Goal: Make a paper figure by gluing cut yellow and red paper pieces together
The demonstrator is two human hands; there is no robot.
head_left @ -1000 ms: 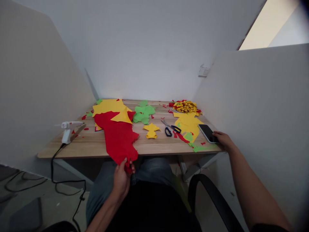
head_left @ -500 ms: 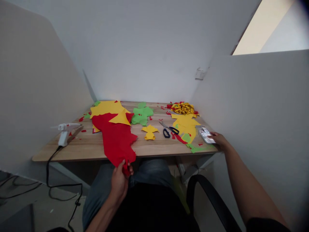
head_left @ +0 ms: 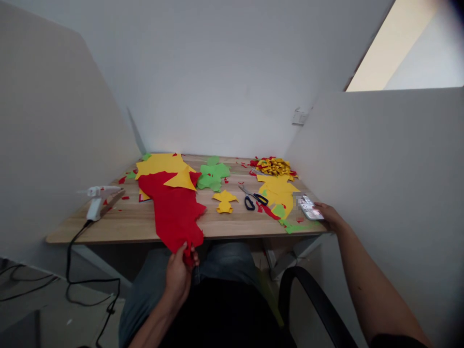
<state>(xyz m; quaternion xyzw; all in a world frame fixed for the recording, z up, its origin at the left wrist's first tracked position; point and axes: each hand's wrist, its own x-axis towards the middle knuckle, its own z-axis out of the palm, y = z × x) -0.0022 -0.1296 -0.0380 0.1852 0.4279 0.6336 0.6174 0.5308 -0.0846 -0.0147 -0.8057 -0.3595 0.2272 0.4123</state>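
Red sheet (head_left: 176,212): overhangs worktop (head_left: 123,227) front edge; gathered end pinched in left hand (head_left: 179,274), partly hidden. Phone (head_left: 310,208): right front corner, grasped by right hand (head_left: 329,215); underside fingers hidden, screen illegible.

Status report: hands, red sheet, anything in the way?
Left hand pinching red sheet, near end. Right hand on lit phone. Red sheet overhangs table. Yellow piece atop far end.
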